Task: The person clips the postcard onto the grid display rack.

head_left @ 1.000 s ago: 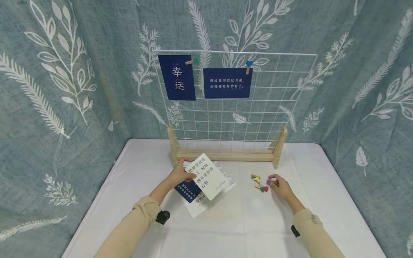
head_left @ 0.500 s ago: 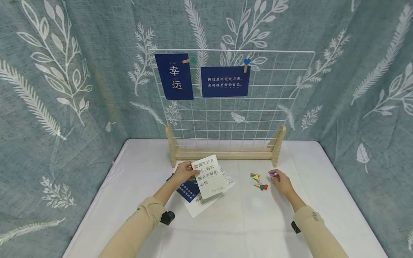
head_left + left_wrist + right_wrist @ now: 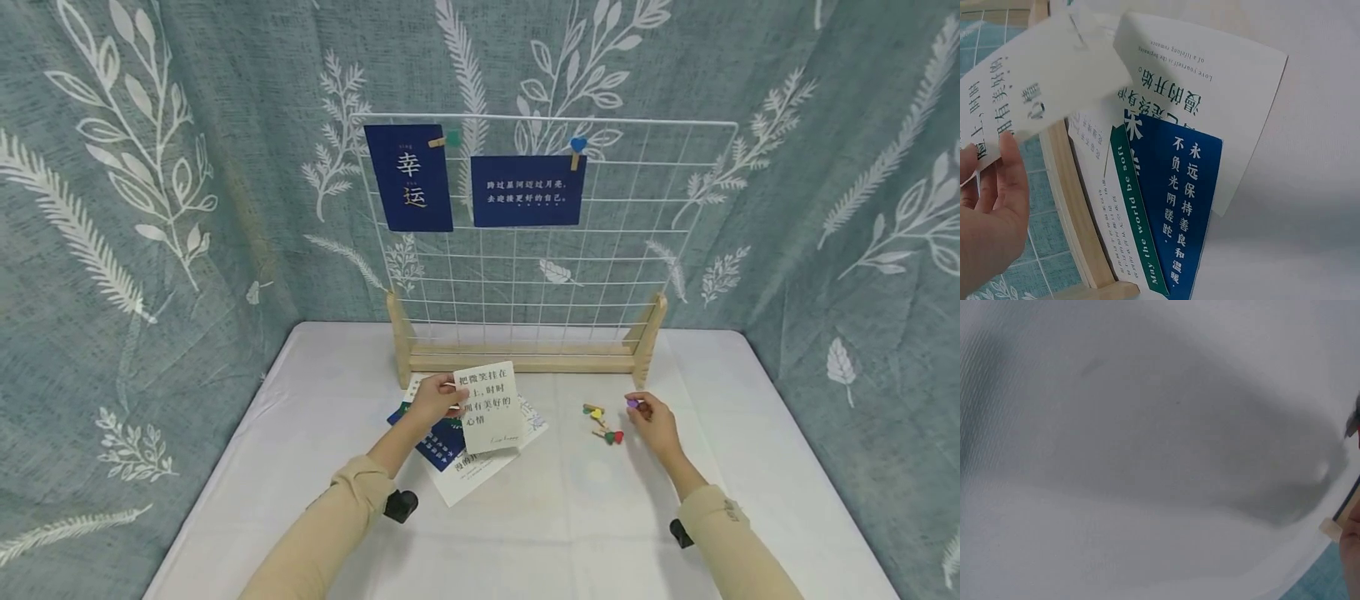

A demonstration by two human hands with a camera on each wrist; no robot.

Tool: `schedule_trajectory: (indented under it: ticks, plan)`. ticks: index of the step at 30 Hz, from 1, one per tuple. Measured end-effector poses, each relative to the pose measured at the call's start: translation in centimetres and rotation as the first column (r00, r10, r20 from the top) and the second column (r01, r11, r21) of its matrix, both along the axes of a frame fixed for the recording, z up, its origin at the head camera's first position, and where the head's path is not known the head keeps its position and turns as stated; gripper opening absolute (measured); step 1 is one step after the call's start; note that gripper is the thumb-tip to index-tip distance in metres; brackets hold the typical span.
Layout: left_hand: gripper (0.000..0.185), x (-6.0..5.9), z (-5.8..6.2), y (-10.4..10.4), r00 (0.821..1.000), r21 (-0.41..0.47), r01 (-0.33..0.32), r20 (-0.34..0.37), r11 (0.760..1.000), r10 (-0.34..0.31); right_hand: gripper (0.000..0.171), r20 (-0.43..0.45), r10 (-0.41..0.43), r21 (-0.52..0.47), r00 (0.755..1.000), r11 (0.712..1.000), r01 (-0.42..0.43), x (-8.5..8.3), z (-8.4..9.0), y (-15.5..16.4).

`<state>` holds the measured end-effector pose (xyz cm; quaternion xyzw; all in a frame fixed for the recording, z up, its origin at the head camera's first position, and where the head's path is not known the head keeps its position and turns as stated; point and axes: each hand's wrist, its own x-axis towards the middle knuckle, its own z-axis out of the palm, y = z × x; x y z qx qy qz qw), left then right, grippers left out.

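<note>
My left hand (image 3: 433, 403) holds a white card (image 3: 491, 410) printed with dark characters, gripping its left edge between thumb and fingers. The card is raised over a fanned pile of cards. In the left wrist view that pile shows a blue card (image 3: 1188, 194), a green strip of card (image 3: 1138, 219) and a white card (image 3: 1235, 94). My right hand (image 3: 657, 423) pinches a small purple-topped clip (image 3: 632, 404) just above the table. To its left lie several small clips (image 3: 597, 413) with yellow, green and red tops. The right wrist view shows only a bit of the right hand at its edge.
A white wire grid (image 3: 547, 275) stands on a wooden base (image 3: 525, 363) at the back. Two dark blue cards hang on it: an upright one (image 3: 410, 208) and a wide one (image 3: 525, 215), each with a wooden clip. Patterned cloth (image 3: 187, 350) surrounds the white table (image 3: 570, 533).
My left hand has moved slightly right, and the white card has turned from slanted to nearly upright. The right hand has lifted the purple clip away from the other clips, slightly upward and right.
</note>
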<state>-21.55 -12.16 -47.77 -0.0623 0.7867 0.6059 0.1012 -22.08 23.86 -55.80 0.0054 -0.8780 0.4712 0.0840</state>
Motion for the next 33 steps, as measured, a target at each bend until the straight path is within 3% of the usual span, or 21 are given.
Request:
schedule_trajectory:
  ticks: [9,14,19,25,33]
  plan:
    - [0.039,-0.3,0.2,0.8,1.000,0.034,-0.008,-0.018,0.999,0.009,0.014,-0.065,0.011,-0.088,0.998,0.996,-0.016,-0.5,0.3,-0.5]
    - [0.039,-0.6,0.4,1.4,1.000,0.048,0.001,-0.020,0.999,0.000,0.014,-0.048,0.012,-0.108,0.999,0.994,-0.017,-0.6,0.7,-0.8]
    - [0.041,-0.8,0.6,2.0,1.000,0.058,0.007,-0.029,0.998,-0.005,0.012,-0.043,0.041,-0.109,0.998,0.993,-0.046,-0.5,1.1,-1.1]
    - [0.036,-1.3,0.7,2.7,0.999,0.005,-0.003,-0.051,1.000,0.004,0.010,-0.068,0.071,-0.089,0.995,0.993,-0.077,-0.5,1.3,-1.3]
    - [0.035,-1.5,0.8,3.3,0.998,0.038,0.000,-0.060,0.999,0.003,0.010,-0.098,0.077,-0.086,0.992,0.993,-0.085,-0.5,1.4,-1.3]
